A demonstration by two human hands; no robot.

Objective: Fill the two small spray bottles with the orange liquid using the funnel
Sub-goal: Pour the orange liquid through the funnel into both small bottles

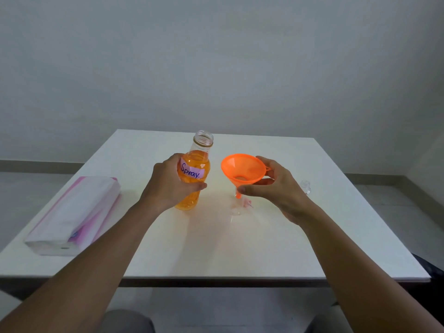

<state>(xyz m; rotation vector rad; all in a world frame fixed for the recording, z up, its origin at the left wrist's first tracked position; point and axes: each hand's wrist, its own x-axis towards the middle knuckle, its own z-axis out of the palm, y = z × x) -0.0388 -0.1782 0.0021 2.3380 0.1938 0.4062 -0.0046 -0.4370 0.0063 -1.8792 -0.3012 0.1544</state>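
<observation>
A: The left grip (166, 185) clasps the open orange bottle (195, 164); the right grip (276, 191) pinches the funnel (242, 169) over a small clear bottle (236, 210), midway between the surface's (264, 248) side edges.
B: It's light, so it could topple if the funnel tilts.

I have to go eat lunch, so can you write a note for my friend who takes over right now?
Left hand grips the open Spray bottle, upright on the table, orange liquid inside.
Right hand pinches the funnel, its spout at the mouth of the small clear bottle.
That bottle looks empty.
Another clear thing sits further right, too faint to name.
Nothing poured yet; both fills are left.
</observation>
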